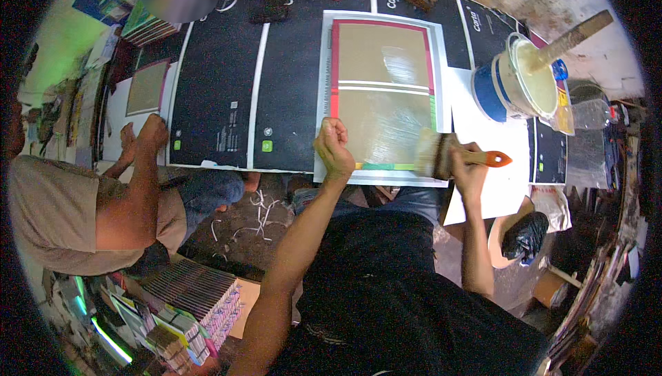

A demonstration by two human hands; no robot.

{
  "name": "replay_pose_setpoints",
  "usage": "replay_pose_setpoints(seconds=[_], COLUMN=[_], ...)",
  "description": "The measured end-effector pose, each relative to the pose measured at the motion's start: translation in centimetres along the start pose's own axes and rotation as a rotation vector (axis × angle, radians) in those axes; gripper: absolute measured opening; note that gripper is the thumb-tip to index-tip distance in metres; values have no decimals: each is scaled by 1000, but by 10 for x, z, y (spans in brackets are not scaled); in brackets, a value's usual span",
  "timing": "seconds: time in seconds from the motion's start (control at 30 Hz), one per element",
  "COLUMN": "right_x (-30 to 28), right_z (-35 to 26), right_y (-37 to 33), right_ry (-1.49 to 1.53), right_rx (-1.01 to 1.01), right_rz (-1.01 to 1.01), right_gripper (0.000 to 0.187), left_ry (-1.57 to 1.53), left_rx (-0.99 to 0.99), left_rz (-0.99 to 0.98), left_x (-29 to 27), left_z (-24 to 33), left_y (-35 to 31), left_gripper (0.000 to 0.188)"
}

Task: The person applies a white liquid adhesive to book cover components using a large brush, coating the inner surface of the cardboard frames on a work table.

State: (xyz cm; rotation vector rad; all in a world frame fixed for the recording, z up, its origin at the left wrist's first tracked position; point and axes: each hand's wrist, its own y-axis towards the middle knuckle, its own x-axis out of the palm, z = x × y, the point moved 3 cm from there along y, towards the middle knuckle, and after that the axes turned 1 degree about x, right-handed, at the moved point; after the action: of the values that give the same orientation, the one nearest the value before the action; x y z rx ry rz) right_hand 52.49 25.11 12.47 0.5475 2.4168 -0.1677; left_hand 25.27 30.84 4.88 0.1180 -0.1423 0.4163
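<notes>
The front edge of the long black tabletop with white stripes (pixel 214 86) is being overlapped by the near margin of the pale grey sheet with coloured borders (pixel 386 177), on which two flat tan boards (pixel 386 117) are being carried, streaked with gloss. To the left, a broad black stretch is being left between the sheet and a tan-shirted person (pixel 55 204); to the right, room is being taken up by the plain white paper (pixel 503 186) and the blue-and-white plastic bucket (pixel 491 90).

The left hand (pixel 336 150) is being kept curled, at the sheet's lower left edge; whether anything is being pinched cannot be told. The wide pale-bristled brush with an orange-tipped wooden handle (pixel 436 154) is being gripped by the right hand (pixel 469 169), its bristles at the near board's lower right corner.

Both forearms are being reached forward, the left one slanted inward.
</notes>
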Motion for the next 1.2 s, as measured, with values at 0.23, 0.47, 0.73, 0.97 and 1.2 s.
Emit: replay_pose_setpoints(seconds=[0.23,0.47,0.73,0.97,1.2], right_x=[-41,110,-3,75,120], right_z=[-31,-94,-16,-88,-45], right_y=[32,42,107,94,114], right_ry=[243,173,-163,327,99], right_rx=[-131,-449,-320,-256,-333], right_rz=[161,-140,48,14,-47], right_gripper=[24,19,23,25,28], left_ry=[41,221,263,276,354], left_rx=[-18,49,120,84,141], left_rz=[-59,-34,-62,-89,-57], left_x=[7,15,6,16,19], left_z=[-5,1,5,9,14], left_y=[-4,-6,-3,-4,-3], left_gripper=[49,45,44,41,39])
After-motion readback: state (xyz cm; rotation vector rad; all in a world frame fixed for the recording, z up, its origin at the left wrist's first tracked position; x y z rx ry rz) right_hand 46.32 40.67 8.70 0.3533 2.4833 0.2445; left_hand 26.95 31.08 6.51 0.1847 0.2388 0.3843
